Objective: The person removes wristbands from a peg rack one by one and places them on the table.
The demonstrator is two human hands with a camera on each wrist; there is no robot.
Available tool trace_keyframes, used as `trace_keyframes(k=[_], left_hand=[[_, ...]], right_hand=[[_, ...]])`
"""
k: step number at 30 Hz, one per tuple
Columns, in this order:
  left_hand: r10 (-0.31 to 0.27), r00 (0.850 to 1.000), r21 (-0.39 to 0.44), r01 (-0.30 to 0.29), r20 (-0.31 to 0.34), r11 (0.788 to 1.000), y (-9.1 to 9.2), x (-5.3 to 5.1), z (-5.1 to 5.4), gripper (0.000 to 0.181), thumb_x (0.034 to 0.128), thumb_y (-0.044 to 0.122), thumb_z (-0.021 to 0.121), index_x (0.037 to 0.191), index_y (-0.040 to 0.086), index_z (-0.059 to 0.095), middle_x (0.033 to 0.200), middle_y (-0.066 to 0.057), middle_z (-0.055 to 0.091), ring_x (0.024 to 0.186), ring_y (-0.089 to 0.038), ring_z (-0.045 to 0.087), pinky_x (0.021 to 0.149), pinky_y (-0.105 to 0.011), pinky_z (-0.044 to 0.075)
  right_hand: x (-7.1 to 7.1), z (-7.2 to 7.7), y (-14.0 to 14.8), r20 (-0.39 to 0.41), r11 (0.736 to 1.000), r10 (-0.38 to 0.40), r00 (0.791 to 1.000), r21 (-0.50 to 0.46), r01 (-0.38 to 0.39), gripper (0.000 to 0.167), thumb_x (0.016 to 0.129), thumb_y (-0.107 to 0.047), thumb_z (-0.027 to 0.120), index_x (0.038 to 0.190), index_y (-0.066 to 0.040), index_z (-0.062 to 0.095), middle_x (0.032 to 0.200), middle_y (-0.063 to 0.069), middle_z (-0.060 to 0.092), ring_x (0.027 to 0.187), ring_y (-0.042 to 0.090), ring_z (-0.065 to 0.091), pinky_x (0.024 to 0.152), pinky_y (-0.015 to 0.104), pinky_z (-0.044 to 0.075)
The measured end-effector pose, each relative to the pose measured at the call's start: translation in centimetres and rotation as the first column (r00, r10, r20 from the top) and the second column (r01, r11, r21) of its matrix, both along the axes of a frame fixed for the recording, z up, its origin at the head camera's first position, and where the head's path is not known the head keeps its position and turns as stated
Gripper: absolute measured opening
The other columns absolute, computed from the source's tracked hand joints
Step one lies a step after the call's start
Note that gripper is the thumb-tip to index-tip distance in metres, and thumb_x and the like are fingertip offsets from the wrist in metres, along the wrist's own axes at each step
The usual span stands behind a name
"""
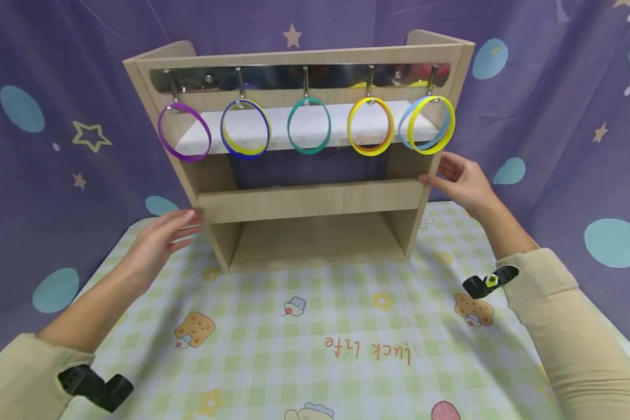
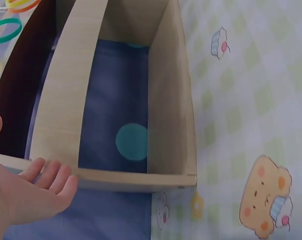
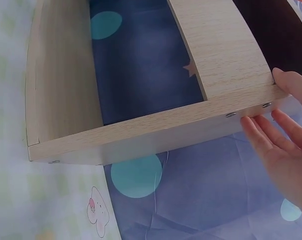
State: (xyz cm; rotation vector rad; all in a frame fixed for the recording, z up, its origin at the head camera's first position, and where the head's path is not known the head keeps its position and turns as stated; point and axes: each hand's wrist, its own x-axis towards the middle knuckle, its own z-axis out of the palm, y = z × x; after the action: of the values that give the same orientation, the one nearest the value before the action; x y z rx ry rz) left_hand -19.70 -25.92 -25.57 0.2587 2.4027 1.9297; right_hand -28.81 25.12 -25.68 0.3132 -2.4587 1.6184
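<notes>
A small wooden shelf unit (image 1: 315, 201) stands upright on the table. Five hooks on its metal strip (image 1: 278, 78) carry thin rings: a purple ring (image 1: 191, 158), a blue ring (image 1: 248, 156) with a yellow one, a green ring (image 1: 310, 151), a yellow ring (image 1: 367, 153) with an orange one, and a yellow ring (image 1: 425, 151) with a light blue one. My right hand (image 1: 464, 184) grips the right side panel, thumb at the front edge, fingertips on the outer face. Beside the left panel, my left hand (image 1: 154, 245) has its fingers extended; contact is unclear.
A green-and-white checked cloth (image 1: 273, 373) with cartoon prints covers the table. Behind the unit hangs a purple curtain (image 1: 315, 17) with stars and blue ovals. A white shelf board (image 1: 336, 122) lies behind the rings.
</notes>
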Motion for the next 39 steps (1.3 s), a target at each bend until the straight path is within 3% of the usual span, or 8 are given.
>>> trace_keyframes(k=[2, 6, 13, 18, 22, 25, 30, 39], left_hand=[[-0.014, 1.000, 0.037, 0.013, 0.022, 0.999, 0.4, 0.0, 0.1, 0.018, 0.1019, 0.033, 0.045, 0.116, 0.023, 0.051, 0.108, 0.026, 0.061, 0.104, 0.010, 0.057, 0.087, -0.007, 0.045], [-0.032, 0.997, 0.006, 0.032, 0.066, 0.999, 1.8, 0.1, 0.4, 0.025, 0.1016, 0.038, 0.044, 0.120, 0.023, 0.050, 0.110, 0.025, 0.060, 0.105, 0.009, 0.054, 0.091, -0.011, 0.043], [-0.057, 0.994, -0.048, 0.062, 0.089, 0.997, 4.7, 0.1, 1.0, 0.059, 0.1012, 0.042, 0.043, 0.144, 0.002, 0.036, 0.115, 0.020, 0.057, 0.110, 0.004, 0.053, 0.097, -0.015, 0.043], [-0.087, 0.991, -0.039, 0.091, 0.099, 0.995, 6.7, -0.3, 1.3, 0.060, 0.1017, 0.040, 0.042, 0.144, -0.002, 0.034, 0.127, 0.003, 0.056, 0.108, 0.003, 0.055, 0.106, -0.023, 0.042], [-0.111, 0.989, -0.004, 0.112, 0.096, 0.994, 8.1, -0.5, 1.5, 0.055, 0.1019, 0.034, 0.041, 0.141, -0.004, 0.037, 0.125, 0.001, 0.058, 0.106, 0.001, 0.058, 0.108, -0.025, 0.041], [-0.127, 0.987, 0.025, 0.125, 0.094, 0.992, 9.0, -0.4, 1.7, 0.053, 0.1019, 0.032, 0.041, 0.140, -0.006, 0.038, 0.126, -0.001, 0.059, 0.113, -0.008, 0.058, 0.113, -0.031, 0.039], [-0.160, 0.983, 0.034, 0.158, 0.095, 0.987, 10.1, -0.2, 2.0, 0.055, 0.1023, 0.032, 0.038, 0.143, -0.006, 0.035, 0.147, -0.021, 0.042, 0.121, -0.016, 0.053, 0.121, -0.043, 0.030], [-0.218, 0.971, 0.079, 0.211, 0.095, 0.974, 11.9, -0.5, 2.7, 0.053, 0.1026, 0.029, 0.036, 0.141, -0.009, 0.034, 0.150, -0.025, 0.036, 0.139, -0.038, 0.038, 0.122, -0.044, 0.027]], right_hand=[[0.0, -0.1, 0.0, -0.003, 1.000, 0.000, 1.000, -0.003, 0.000, 0.057, 0.087, -0.021, 0.071, 0.138, -0.008, 0.049, 0.115, -0.020, 0.063, 0.103, -0.011, 0.058, 0.083, 0.005, 0.051], [0.1, -0.2, -0.1, -0.004, 1.000, 0.000, 1.000, -0.015, 0.000, 0.057, 0.087, -0.020, 0.071, 0.138, -0.008, 0.049, 0.113, -0.021, 0.062, 0.103, -0.011, 0.058, 0.083, 0.005, 0.051], [0.0, -0.7, -0.3, -0.010, 1.000, 0.003, 1.000, -0.031, -0.003, 0.055, 0.087, -0.018, 0.071, 0.137, -0.006, 0.050, 0.104, -0.027, 0.062, 0.099, -0.011, 0.059, 0.082, 0.005, 0.051], [0.0, -0.8, -0.2, -0.014, 1.000, 0.001, 1.000, -0.026, -0.002, 0.054, 0.087, -0.019, 0.071, 0.136, -0.007, 0.051, 0.104, -0.027, 0.062, 0.100, -0.011, 0.058, 0.082, 0.005, 0.051], [0.2, -0.8, -0.2, 0.000, 1.000, -0.005, 1.000, -0.026, 0.005, 0.056, 0.087, -0.020, 0.071, 0.137, -0.008, 0.049, 0.106, -0.025, 0.062, 0.102, -0.010, 0.058, 0.082, 0.005, 0.051], [0.2, -0.9, -0.2, 0.007, 0.999, 0.000, 1.000, -0.035, 0.000, 0.056, 0.087, -0.019, 0.071, 0.138, -0.008, 0.049, 0.107, -0.025, 0.062, 0.102, -0.010, 0.058, 0.082, 0.005, 0.051], [0.2, -0.7, -0.1, -0.001, 1.000, 0.003, 1.000, -0.029, -0.003, 0.056, 0.087, -0.019, 0.071, 0.138, -0.008, 0.049, 0.103, -0.027, 0.062, 0.099, -0.009, 0.060, 0.080, 0.006, 0.052], [0.0, -0.3, 0.0, -0.008, 0.999, 0.001, 1.000, -0.036, -0.001, 0.054, 0.087, -0.018, 0.071, 0.136, -0.008, 0.051, 0.101, -0.027, 0.063, 0.096, -0.010, 0.061, 0.079, 0.007, 0.052]])
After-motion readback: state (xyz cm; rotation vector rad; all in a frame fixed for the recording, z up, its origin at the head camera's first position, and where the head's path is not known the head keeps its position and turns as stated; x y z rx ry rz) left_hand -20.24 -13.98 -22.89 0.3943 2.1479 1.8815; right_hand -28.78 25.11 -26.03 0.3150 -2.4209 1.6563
